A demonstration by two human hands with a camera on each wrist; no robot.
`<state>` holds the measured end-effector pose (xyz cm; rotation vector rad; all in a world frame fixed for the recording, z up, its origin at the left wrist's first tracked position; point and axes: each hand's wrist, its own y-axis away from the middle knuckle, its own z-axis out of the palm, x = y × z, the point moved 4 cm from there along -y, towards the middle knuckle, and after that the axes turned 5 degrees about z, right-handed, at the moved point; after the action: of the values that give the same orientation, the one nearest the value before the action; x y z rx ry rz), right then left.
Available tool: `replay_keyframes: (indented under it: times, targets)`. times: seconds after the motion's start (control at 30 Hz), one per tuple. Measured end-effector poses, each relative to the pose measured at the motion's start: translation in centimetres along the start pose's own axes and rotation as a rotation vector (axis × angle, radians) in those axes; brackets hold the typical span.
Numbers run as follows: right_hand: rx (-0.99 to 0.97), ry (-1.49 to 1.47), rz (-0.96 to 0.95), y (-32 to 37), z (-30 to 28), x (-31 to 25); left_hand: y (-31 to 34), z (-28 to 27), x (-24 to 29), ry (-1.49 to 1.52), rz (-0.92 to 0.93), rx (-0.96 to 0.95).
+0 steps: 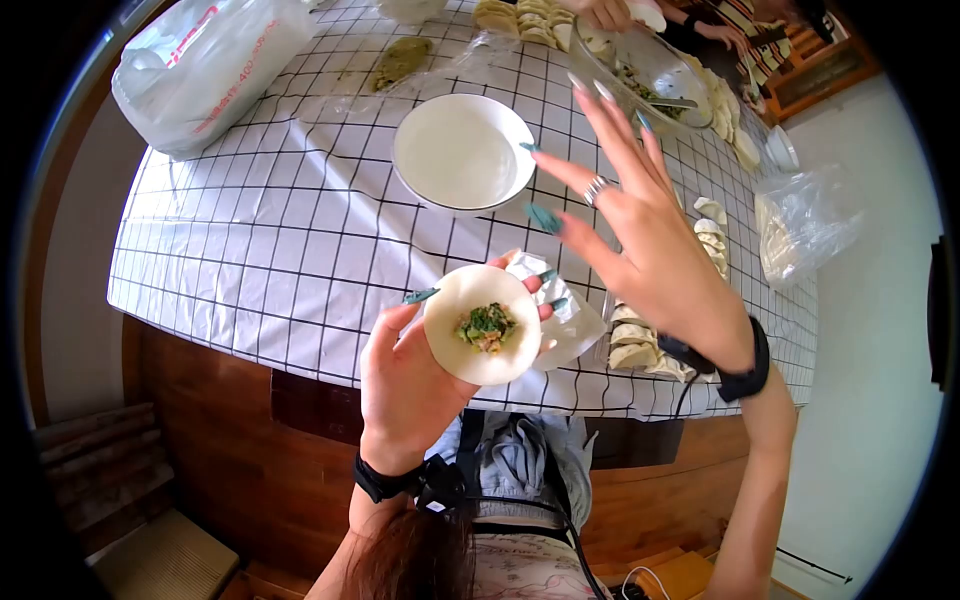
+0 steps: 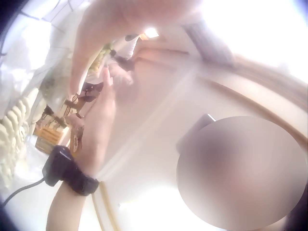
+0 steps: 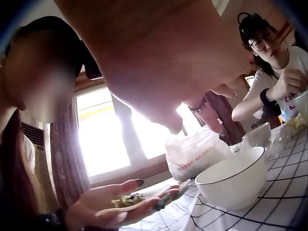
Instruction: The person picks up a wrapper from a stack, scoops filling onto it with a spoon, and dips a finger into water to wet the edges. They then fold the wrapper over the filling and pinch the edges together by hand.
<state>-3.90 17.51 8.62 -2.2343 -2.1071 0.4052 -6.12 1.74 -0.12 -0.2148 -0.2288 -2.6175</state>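
In the head view my left hand (image 1: 405, 385) is palm up, carrying a round dumpling wrapper (image 1: 450, 340) with a small heap of chopped green and pinkish filling (image 1: 487, 327) in its middle. The wrapper lies flat across the fingers, whose tips stick out past its far side; the thumb is at its near rim. My right hand (image 1: 645, 230) hovers over the table, fingers spread, holding nothing. Its index fingertip overlaps the rim of a white bowl (image 1: 418, 165) of clear liquid in this view. The right wrist view shows the wrapper and filling (image 3: 127, 200) from the side.
A crumpled white packet (image 1: 575, 335) lies beside the wrapper. Folded dumplings (image 1: 633, 355) stand in rows at the right. Farther back are a glass bowl (image 1: 700, 75) of filling with a spoon, a plastic bag (image 1: 215, 75) and another person's hand (image 1: 605, 12).
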Motion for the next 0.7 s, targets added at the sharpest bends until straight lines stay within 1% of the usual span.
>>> replay_keyframes:
  times: [0.03,0.1,0.17,0.23,0.3,0.37,0.43,0.5,0.57,0.6,0.7]
  targets:
    - [0.003,-0.001,0.005,1.3,-0.5,-0.1,0.0,0.2,-0.6,-0.006,-0.043,-0.003]
    - [-0.021,-0.086,-0.006,3.9,-1.2,-0.3,-0.2,0.7,-1.8,0.003,-0.067,0.027]
    - [-0.031,-0.095,-0.011,6.5,-0.9,-0.4,-0.1,1.2,-3.1,0.022,-0.129,-0.021]
    - [-0.045,-0.116,-0.010,8.7,-0.2,-0.4,0.1,1.0,-4.3,0.038,-0.150,-0.001]
    - [-0.022,-0.023,-0.010,10.5,0.4,-0.2,0.3,0.5,-5.4,-0.035,-0.183,0.195]
    - [-0.009,-0.026,-0.011,11.8,1.1,0.3,0.4,0.7,-6.2,-0.052,-0.179,0.219]
    - [0.007,0.047,0.011,13.1,1.4,0.7,0.6,0.7,-6.9,-0.056,-0.190,0.186]
    - [0.002,0.023,0.026,14.8,1.2,0.9,0.3,1.1,-7.3,-0.067,-0.201,0.191]
    - [-0.010,0.089,0.045,16.4,0.7,1.0,-0.3,2.0,-7.5,-0.093,-0.167,0.009]
    - [0.016,0.089,0.051,16.9,0.4,1.1,-0.4,2.3,-7.8,-0.078,-0.140,0.011]
    - [0.043,0.065,0.070,16.8,0.0,1.4,-0.3,2.1,-8.7,-0.083,-0.156,0.058]
